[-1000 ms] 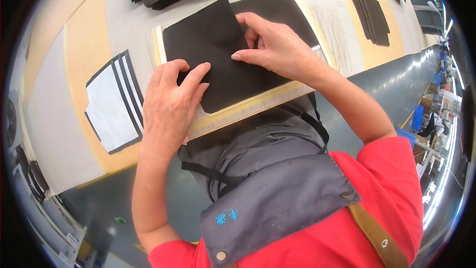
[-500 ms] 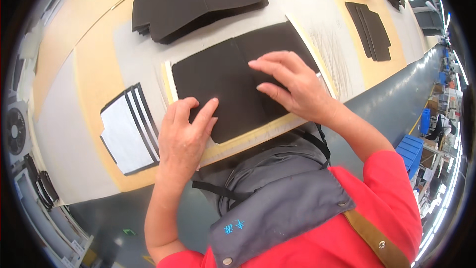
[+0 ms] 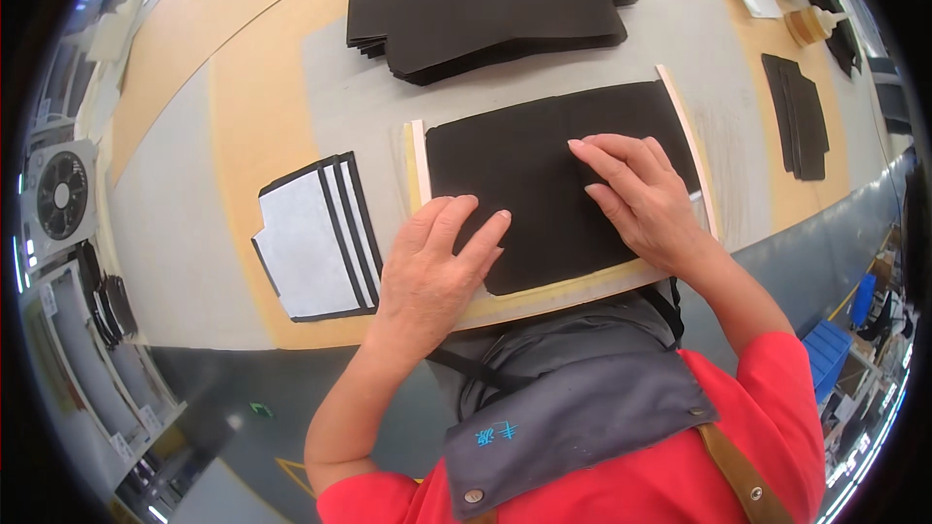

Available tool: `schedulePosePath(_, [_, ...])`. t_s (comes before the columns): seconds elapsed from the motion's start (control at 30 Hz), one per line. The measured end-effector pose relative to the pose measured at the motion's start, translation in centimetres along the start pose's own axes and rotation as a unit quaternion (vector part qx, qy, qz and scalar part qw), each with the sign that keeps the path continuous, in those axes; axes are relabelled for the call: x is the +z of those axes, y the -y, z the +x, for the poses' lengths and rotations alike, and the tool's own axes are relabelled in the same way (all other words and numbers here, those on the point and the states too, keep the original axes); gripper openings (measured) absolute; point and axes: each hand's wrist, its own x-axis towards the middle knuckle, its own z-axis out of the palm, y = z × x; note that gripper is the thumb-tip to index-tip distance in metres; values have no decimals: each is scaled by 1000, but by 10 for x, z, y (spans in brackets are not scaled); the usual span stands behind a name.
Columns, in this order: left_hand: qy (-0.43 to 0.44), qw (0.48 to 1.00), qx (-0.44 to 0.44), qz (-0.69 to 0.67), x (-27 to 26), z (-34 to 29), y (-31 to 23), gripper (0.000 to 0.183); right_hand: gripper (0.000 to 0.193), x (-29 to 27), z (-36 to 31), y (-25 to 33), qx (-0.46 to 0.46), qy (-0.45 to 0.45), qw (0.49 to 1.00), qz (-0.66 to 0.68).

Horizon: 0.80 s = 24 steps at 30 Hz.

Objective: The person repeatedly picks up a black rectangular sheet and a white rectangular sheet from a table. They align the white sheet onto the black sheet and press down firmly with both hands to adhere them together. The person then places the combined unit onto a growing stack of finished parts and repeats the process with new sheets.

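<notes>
Black sheet (image 3: pixel 529 233) partly behind left fingers (image 3: pixel 482 236)

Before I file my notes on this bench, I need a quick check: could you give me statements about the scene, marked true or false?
1. The right hand is over the black panel. True.
2. The black stack lies nearer the person than the panel. False: it lies beyond the panel.
3. The white-faced pieces lie to the left of the left hand. True.
4. The amber bottle is on the table's left side. False: it is at the far right.
5. The person's sleeves are blue. False: they are red.
</notes>
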Motion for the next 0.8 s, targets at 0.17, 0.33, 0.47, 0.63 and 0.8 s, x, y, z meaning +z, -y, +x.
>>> schedulePosePath(0.17, [-8,1000,-5,12,4,-1,-4,48,47,3,0,0,-20,10,999,-23])
schedulePosePath(0.33, [8,1000,-19,20,1,1,-7,46,49,2,0,-1,-28,12,999,-33])
schedulePosePath(0.47, [15,999,-24,20,-2,7,-10,42,53,3,-3,-3,-19,20,999,-31])
schedulePosePath(0.63, [21,999,-23,-8,-11,35,-20,36,52,7,-4,-5,-38,5,997,-62])
schedulePosePath(0.8, [-66,993,32,-98,24,73,-14,41,43,10,-1,-6,-61,-31,995,-75])
